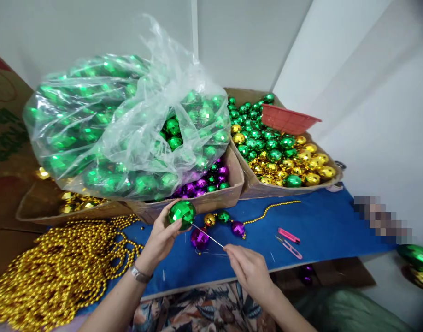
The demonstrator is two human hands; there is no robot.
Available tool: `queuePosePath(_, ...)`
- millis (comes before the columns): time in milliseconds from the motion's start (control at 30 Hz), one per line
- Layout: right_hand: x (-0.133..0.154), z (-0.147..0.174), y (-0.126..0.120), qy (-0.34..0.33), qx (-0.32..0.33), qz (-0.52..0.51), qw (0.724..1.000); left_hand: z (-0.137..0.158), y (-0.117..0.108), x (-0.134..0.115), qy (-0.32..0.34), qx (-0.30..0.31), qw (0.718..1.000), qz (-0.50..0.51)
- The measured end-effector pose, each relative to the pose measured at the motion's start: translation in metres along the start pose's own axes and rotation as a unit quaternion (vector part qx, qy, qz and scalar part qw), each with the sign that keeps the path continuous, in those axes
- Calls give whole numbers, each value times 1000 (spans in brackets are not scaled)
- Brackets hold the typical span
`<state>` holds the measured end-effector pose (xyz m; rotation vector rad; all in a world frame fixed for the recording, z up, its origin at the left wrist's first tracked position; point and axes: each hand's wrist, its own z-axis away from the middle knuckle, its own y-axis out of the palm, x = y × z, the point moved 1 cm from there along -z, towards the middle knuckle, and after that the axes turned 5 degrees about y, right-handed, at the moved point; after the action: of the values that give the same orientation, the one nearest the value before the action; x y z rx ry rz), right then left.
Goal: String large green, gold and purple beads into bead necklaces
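My left hand (159, 242) grips a large shiny green faceted ball (182, 215) just above the blue tabletop. A long thin needle (209, 235) is pinched in the fingers of my right hand (248, 265), and its far end meets the ball's right side. How deep it goes in, I cannot tell. Behind the needle lie a purple ball (199, 239), a gold ball (209, 220), a small green ball (224, 216) and a second purple ball (238, 228), from which a gold bead chain (267, 210) trails right. Thin thread lies near them.
Pink thread snips (290, 249) and a pink cutter (289, 235) lie right. Gold bead strands (52, 272) are heaped left. Behind stand cardboard boxes (197, 205) of balls, a plastic bag (128, 133) of green balls and a red basket (289, 121). The table's front edge (214, 282) is close.
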<state>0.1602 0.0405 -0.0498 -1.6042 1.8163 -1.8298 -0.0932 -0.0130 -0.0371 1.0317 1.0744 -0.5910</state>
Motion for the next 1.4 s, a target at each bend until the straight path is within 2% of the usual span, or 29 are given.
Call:
queuePosePath(67, 1, 0, 0, -8, -5, 30, 1000, 1, 0, 1, 14, -1, 1000, -26)
queuePosePath(167, 2, -1, 4, -6, -19, 66, 998, 6, 1, 2, 74, -1, 992, -105)
queuePosePath(267, 1, -2, 13, -3, -22, 69, 997, 14, 6, 8, 99, 39, 982, -156)
queuePosePath(400, 0, -3, 24, 2, -12, 62, 998, 25, 14, 24, 70, 87, 987, -118)
queuePosePath(567, -1, 0, 31, 28, 1, -30, 999, 33, 20, 39, 37, 61, 996, -50)
queuePosePath(700, -4, 4, 35, 33, 6, -67, 997, 35, 20, 41, 32, 58, 997, -25)
queuePosePath(867, -9, 9, 39, 16, -17, -73, 997, 36, 19, 45, 30, 59, 998, -4)
queuePosePath(1100, -12, 11, 40, 11, -10, -81, 997, 37, 20, 46, 13, 46, 999, 18)
queuePosePath(1400, -11, 14, 44, 34, 0, -88, 996, 40, 16, 49, 40, 67, 997, -1)
